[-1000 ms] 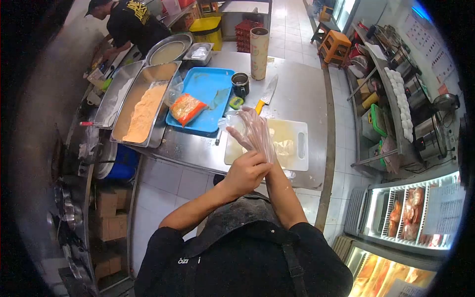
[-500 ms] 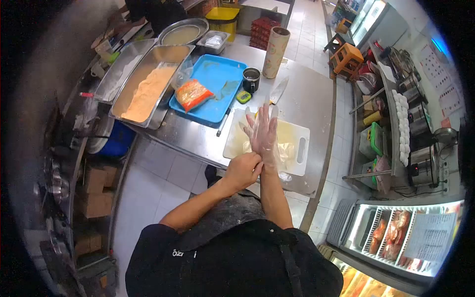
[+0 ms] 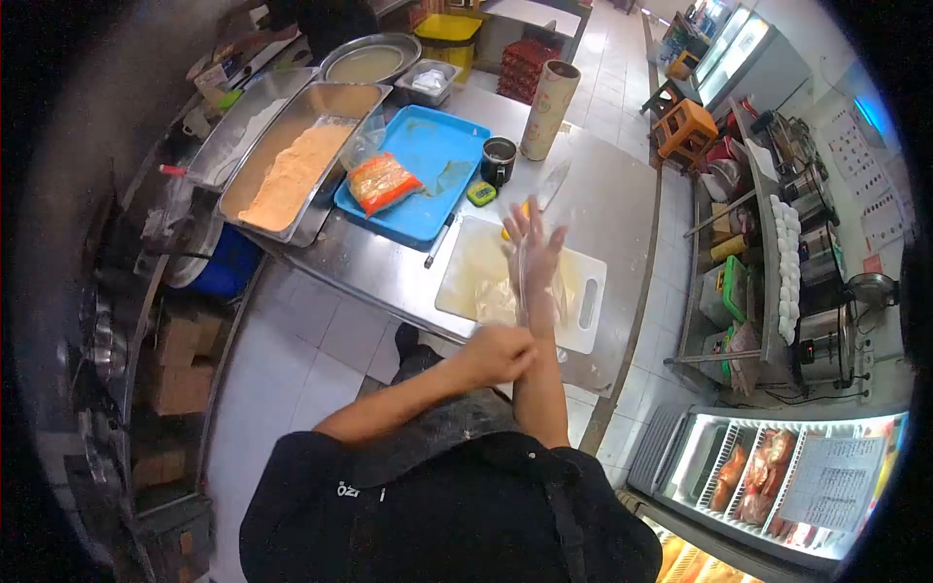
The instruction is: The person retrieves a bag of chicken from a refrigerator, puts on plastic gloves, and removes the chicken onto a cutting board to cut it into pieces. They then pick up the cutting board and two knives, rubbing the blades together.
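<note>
My right hand (image 3: pixel 535 248) is raised over the white cutting board (image 3: pixel 466 277), fingers spread, inside a clear plastic glove (image 3: pixel 528 277). My left hand (image 3: pixel 498 354) is bare and closed at the right wrist, pinching the glove's cuff. Crinkled clear plastic (image 3: pixel 494 299) lies on the board beneath the gloved hand. Just beyond the fingers is a knife (image 3: pixel 554 185) with a yellow handle, partly hidden by the hand. A green timer (image 3: pixel 481 194) and a dark metal mug (image 3: pixel 498 160) stand past the board's far left corner.
A blue tray (image 3: pixel 428 146) holds an orange-and-clear packet (image 3: pixel 382 183). Left of it, a steel pan (image 3: pixel 362 97) contains orange powder. A tall patterned roll (image 3: pixel 549 110) stands at the back. Shelves (image 3: pixel 724 357) and a lit display fridge (image 3: pixel 695 457) line the right.
My left hand has pulled back along the right forearm, drawing the glove's cuff towards me. The right hand's fingers have shifted slightly right, and the camera view has moved a little.
</note>
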`<state>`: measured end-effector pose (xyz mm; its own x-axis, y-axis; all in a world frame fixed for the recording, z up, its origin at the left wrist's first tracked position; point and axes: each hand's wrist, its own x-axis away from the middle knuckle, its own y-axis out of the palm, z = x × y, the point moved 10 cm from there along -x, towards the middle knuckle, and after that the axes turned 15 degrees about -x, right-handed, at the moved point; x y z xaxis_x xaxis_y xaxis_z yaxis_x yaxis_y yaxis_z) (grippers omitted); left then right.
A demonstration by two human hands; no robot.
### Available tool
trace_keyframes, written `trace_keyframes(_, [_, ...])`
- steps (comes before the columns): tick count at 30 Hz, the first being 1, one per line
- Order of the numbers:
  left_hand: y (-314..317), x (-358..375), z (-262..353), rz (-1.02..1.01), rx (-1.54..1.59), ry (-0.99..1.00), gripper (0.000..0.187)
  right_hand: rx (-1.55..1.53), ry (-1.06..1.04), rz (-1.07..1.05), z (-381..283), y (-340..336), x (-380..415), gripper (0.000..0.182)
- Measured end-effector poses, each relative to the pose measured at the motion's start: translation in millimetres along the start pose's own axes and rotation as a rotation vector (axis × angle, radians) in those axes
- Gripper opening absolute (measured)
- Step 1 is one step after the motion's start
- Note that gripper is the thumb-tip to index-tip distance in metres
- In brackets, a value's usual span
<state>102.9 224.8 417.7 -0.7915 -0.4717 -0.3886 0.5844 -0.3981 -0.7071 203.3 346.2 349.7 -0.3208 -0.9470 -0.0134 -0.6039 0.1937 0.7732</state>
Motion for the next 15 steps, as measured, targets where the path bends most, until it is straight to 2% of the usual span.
trace_keyframes(1, [-19.1, -5.8, -16.2, 0.088, 0.109, -0.119, 0.021, -0.006, -0.037, -0.02, -8.0, 10.8, 6.1, 0.092])
trace_keyframes(2, [-27.2, -7.0, -32.9, 0.05, 0.046, -0.243, 0.025, -0.008, -0.049, -0.009, -11.2, 17.3, 8.9, 0.092])
trace_keyframes(4, [-54.0, -14.9, -34.9, 0.093, -0.162, -0.287, 0.028, -0.039, -0.057, 0.012, -7.6, 21.8, 21.4, 0.093])
trace_keyframes(8, [-28.7, -14.8, -46.5, -0.011, -0.28, -0.239, 0.025, -0.025, 0.037, -0.014, 17.2, 27.1, 20.4, 0.093])
trace_keyframes(10, [-17.2, -11.1, -51.3, 0.005, -0.153, -0.175, 0.021, -0.12, 0.01, -0.001, 27.1, 7.9, 11.7, 0.091])
trace_keyframes(15, [-12.1, -3.8, -52.7, -0.108, -0.129, -0.221, 0.016, 0.164, -0.142, -0.048, 12.2, 13.4, 13.5, 0.089])
